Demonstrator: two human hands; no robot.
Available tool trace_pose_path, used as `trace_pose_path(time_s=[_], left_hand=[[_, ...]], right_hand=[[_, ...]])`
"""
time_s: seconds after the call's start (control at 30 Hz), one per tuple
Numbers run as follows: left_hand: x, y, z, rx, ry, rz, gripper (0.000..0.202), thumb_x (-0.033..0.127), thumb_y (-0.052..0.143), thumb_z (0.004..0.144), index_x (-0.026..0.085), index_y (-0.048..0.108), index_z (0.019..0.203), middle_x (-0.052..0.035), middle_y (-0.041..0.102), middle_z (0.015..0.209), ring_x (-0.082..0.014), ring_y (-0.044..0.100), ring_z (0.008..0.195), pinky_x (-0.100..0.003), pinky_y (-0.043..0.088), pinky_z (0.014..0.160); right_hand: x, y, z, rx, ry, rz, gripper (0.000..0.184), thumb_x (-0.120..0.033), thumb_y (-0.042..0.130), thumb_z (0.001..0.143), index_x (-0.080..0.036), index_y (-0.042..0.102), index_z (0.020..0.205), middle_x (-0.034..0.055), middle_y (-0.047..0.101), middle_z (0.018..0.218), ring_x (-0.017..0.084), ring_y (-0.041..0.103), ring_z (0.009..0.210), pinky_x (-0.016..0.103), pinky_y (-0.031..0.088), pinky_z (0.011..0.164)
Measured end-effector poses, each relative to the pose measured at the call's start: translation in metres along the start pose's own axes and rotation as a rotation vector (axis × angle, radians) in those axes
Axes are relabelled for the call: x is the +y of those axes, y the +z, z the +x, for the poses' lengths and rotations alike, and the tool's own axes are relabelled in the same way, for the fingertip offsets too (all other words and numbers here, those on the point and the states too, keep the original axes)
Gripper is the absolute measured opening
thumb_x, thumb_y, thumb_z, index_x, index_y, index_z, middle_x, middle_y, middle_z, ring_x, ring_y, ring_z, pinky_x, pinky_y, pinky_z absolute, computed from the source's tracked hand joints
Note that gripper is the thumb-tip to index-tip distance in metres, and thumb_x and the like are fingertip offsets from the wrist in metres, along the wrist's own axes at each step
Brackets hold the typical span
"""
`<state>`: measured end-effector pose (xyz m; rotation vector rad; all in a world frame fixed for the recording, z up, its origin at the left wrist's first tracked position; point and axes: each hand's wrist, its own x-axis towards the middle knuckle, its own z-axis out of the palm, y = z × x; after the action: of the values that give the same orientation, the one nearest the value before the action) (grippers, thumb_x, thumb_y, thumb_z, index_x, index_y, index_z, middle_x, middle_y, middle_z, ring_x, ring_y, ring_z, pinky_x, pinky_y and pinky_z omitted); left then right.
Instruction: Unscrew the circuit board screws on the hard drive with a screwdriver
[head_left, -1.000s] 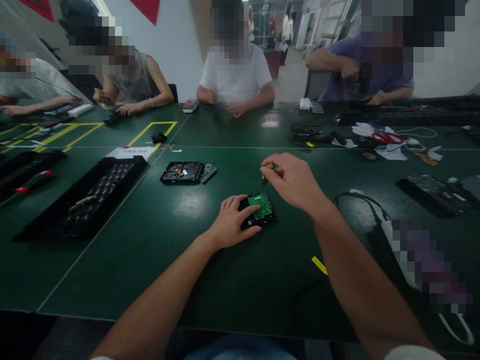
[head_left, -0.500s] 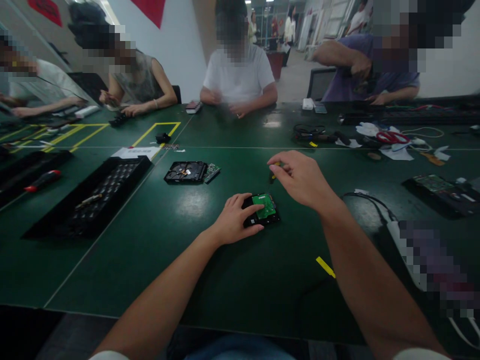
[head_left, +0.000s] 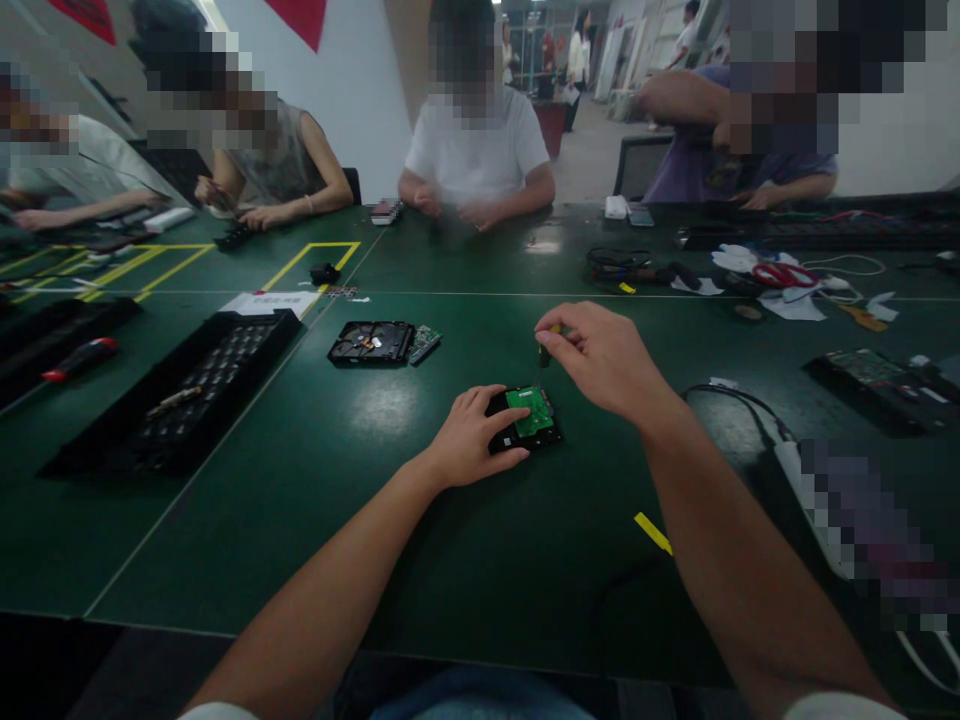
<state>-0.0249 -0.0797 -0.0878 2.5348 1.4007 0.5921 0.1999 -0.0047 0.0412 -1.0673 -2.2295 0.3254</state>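
Note:
A small black hard drive (head_left: 529,428) with a green circuit board on top lies on the green table (head_left: 420,540). My left hand (head_left: 471,438) grips its left side, thumb and fingers wrapped round the edge. My right hand (head_left: 600,355) hovers just above and behind the drive, fingers pinched on the yellow-and-black handle of a small screwdriver (head_left: 546,345) held upright. The screwdriver's tip is hidden.
A second opened hard drive (head_left: 371,343) with a loose green board (head_left: 424,343) lies further back. A long black tray (head_left: 176,390) sits at left, a red-handled screwdriver (head_left: 69,360) beyond it. Cables, scissors (head_left: 780,273) and boards are at right. Several people sit across the table.
My right hand with the screwdriver has shifted slightly right and held its height above the drive. My left hand keeps its hold; the view has drifted a little.

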Motion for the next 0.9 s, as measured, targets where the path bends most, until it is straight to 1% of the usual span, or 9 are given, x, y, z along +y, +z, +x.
trace_pose_path(time_s=[0.03, 0.17, 0.23, 0.33, 0.47, 0.57, 0.67, 0.77, 0.9], left_hand=[[0.0003, -0.0002, 0.0001, 0.0, 0.001, 0.001, 0.063, 0.059, 0.07, 0.093, 0.034, 0.059, 0.149, -0.0148, 0.043, 0.158, -0.0395, 0.043, 0.144, -0.062, 0.04, 0.117], [0.001, -0.0006, 0.0001, 0.002, 0.006, 0.003, 0.063, 0.059, 0.07, 0.093, 0.033, 0.059, 0.149, -0.015, 0.043, 0.157, -0.0387, 0.043, 0.143, -0.061, 0.04, 0.116], [0.0009, -0.0004, 0.0, 0.004, 0.006, 0.007, 0.063, 0.059, 0.069, 0.093, 0.033, 0.059, 0.149, -0.0154, 0.043, 0.157, -0.0388, 0.043, 0.143, -0.061, 0.04, 0.116], [0.0006, 0.0, -0.0003, 0.009, 0.006, 0.01, 0.063, 0.059, 0.069, 0.093, 0.032, 0.06, 0.149, -0.0159, 0.043, 0.157, -0.0392, 0.044, 0.143, -0.061, 0.04, 0.116], [0.0007, 0.0001, -0.0003, 0.01, 0.005, 0.009, 0.062, 0.06, 0.069, 0.093, 0.032, 0.06, 0.149, -0.016, 0.043, 0.157, -0.0392, 0.044, 0.143, -0.061, 0.041, 0.115], [0.0012, -0.0001, -0.0002, 0.01, 0.0, 0.008, 0.062, 0.06, 0.069, 0.093, 0.032, 0.06, 0.149, -0.016, 0.043, 0.157, -0.0389, 0.044, 0.143, -0.061, 0.041, 0.116], [0.0015, -0.0004, -0.0001, 0.01, 0.0, 0.005, 0.063, 0.06, 0.069, 0.093, 0.033, 0.059, 0.149, -0.0153, 0.043, 0.157, -0.039, 0.044, 0.143, -0.062, 0.041, 0.116], [0.0013, -0.0004, 0.0, 0.012, 0.001, 0.002, 0.063, 0.06, 0.069, 0.093, 0.034, 0.06, 0.149, -0.015, 0.043, 0.158, -0.0394, 0.044, 0.142, -0.062, 0.041, 0.115], [-0.0009, 0.0012, 0.0, 0.014, 0.008, 0.006, 0.063, 0.06, 0.069, 0.093, 0.032, 0.061, 0.149, -0.0159, 0.043, 0.157, -0.0392, 0.044, 0.143, -0.062, 0.041, 0.116]], right_hand=[[-0.0001, 0.0002, 0.0, -0.002, 0.008, 0.004, 0.017, -0.029, 0.058, 0.099, -0.023, 0.074, 0.104, 0.008, 0.075, 0.104, 0.025, 0.068, 0.091, 0.039, 0.05, 0.082], [0.0005, 0.0014, -0.0006, 0.01, 0.064, 0.042, 0.023, -0.025, 0.057, 0.098, -0.022, 0.071, 0.116, 0.0078, 0.077, 0.102, 0.025, 0.069, 0.087, 0.038, 0.05, 0.079], [0.0014, 0.0023, -0.0007, 0.012, 0.064, 0.043, 0.021, -0.024, 0.057, 0.098, -0.022, 0.071, 0.114, 0.0078, 0.076, 0.103, 0.024, 0.069, 0.086, 0.038, 0.05, 0.079], [0.0028, 0.0035, -0.0001, 0.006, 0.013, 0.037, 0.017, -0.024, 0.058, 0.099, -0.023, 0.071, 0.109, 0.0079, 0.075, 0.109, 0.023, 0.068, 0.088, 0.037, 0.05, 0.08], [0.0045, 0.0048, 0.0006, 0.01, -0.023, 0.005, 0.015, -0.023, 0.059, 0.098, -0.023, 0.07, 0.109, 0.0078, 0.074, 0.109, 0.023, 0.067, 0.09, 0.038, 0.049, 0.083], [0.0059, 0.0069, 0.0006, 0.034, 0.014, -0.016, 0.014, -0.029, 0.064, 0.098, -0.023, 0.069, 0.11, 0.0083, 0.073, 0.106, 0.024, 0.066, 0.088, 0.039, 0.049, 0.082], [0.0068, 0.0091, 0.0006, 0.064, 0.052, -0.028, 0.016, -0.036, 0.068, 0.096, -0.023, 0.066, 0.105, 0.0088, 0.072, 0.102, 0.025, 0.065, 0.087, 0.039, 0.048, 0.08], [0.0058, 0.0095, 0.0006, 0.081, 0.066, -0.041, 0.015, -0.034, 0.067, 0.095, -0.022, 0.065, 0.102, 0.0097, 0.072, 0.1, 0.026, 0.066, 0.089, 0.04, 0.048, 0.08], [0.0047, 0.0097, 0.0004, 0.037, 0.082, 0.041, 0.014, -0.029, 0.063, 0.097, -0.023, 0.065, 0.108, 0.0079, 0.073, 0.098, 0.026, 0.069, 0.087, 0.04, 0.05, 0.079]])
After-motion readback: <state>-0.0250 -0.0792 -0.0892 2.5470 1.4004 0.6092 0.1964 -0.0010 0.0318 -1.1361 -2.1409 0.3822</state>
